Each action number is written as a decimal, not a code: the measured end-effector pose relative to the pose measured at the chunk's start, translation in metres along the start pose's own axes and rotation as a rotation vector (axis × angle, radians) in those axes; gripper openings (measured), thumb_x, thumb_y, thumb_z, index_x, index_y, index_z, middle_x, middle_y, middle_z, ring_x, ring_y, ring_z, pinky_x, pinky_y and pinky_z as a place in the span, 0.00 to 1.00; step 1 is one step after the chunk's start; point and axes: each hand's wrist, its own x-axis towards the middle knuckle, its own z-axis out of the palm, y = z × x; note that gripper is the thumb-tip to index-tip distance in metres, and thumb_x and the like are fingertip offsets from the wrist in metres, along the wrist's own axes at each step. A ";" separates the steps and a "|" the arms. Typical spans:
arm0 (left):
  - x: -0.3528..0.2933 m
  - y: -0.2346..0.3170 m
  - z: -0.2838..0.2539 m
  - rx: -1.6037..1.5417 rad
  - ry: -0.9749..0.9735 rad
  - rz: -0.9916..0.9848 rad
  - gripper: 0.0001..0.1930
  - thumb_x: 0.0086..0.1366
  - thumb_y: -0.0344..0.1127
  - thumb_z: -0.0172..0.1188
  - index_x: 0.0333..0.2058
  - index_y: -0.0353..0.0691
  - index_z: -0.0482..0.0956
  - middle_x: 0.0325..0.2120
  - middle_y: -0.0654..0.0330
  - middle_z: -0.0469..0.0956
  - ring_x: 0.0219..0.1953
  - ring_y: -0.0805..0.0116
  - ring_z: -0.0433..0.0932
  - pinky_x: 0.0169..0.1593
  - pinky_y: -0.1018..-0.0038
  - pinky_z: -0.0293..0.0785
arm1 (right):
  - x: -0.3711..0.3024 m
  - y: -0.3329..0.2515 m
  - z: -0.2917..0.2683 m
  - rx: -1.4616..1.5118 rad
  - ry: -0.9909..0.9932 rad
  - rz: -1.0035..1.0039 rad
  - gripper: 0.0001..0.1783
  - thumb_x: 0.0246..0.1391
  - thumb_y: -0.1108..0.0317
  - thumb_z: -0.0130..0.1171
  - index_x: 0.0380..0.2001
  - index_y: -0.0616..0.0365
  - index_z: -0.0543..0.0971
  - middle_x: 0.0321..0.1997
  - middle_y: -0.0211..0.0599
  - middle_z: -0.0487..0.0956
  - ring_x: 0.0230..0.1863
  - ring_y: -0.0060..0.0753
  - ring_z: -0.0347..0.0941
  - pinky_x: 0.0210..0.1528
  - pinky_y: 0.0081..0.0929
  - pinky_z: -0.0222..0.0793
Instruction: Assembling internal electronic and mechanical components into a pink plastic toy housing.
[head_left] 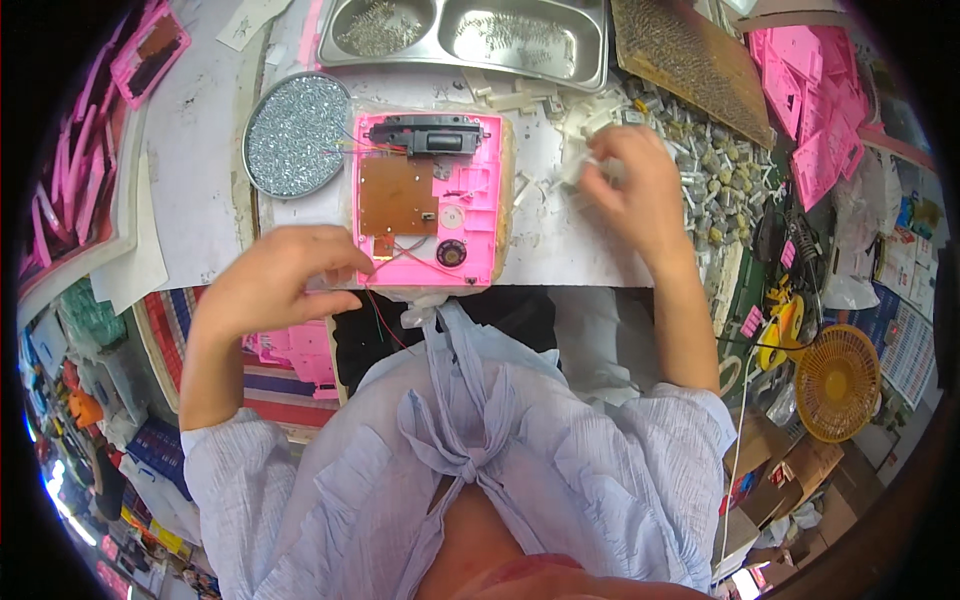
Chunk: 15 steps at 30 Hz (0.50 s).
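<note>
A pink plastic housing (pixel 484 190) lies open-side up in front of me. It holds a brown circuit board (pixel 397 195), a black module (pixel 425 135) along its far edge and a small round speaker (pixel 451 253), with thin wires between them. My left hand (pixel 290 275) is at the housing's near left corner, beside the wires, its thumb and fingers apart. My right hand (pixel 640 185) hovers at the edge of a pile of small white plastic parts (pixel 590 120), its fingers bent, with a gap between thumb and forefinger. Nothing shows between them.
A round dish of small screws (pixel 296 135) stands left of the housing. Behind is a steel tray (pixel 525 40) with small metal pieces. Small motor-like parts (pixel 715 170) are heaped at right, near a brown board (pixel 690 60). Pink panels (pixel 810 100) are stacked on both sides.
</note>
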 end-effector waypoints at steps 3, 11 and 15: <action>0.044 0.011 -0.034 0.172 0.191 0.134 0.08 0.61 0.34 0.68 0.36 0.36 0.83 0.28 0.56 0.79 0.30 0.60 0.78 0.36 0.67 0.74 | -0.009 0.000 -0.017 0.253 0.012 0.332 0.07 0.48 0.73 0.64 0.31 0.58 0.77 0.30 0.34 0.81 0.29 0.31 0.77 0.35 0.31 0.75; 0.236 -0.020 -0.042 0.582 0.302 0.109 0.08 0.59 0.35 0.63 0.30 0.38 0.85 0.30 0.48 0.84 0.36 0.46 0.83 0.42 0.53 0.78 | -0.031 -0.031 -0.037 0.407 0.001 0.352 0.07 0.53 0.73 0.65 0.37 0.58 0.83 0.29 0.32 0.79 0.22 0.20 0.70 0.26 0.21 0.65; 0.265 -0.009 -0.024 0.562 0.200 -0.074 0.06 0.57 0.35 0.65 0.30 0.39 0.85 0.31 0.50 0.84 0.35 0.49 0.84 0.41 0.56 0.79 | -0.065 -0.031 -0.045 0.409 0.020 0.435 0.04 0.54 0.73 0.66 0.34 0.59 0.83 0.24 0.29 0.74 0.21 0.17 0.64 0.25 0.20 0.60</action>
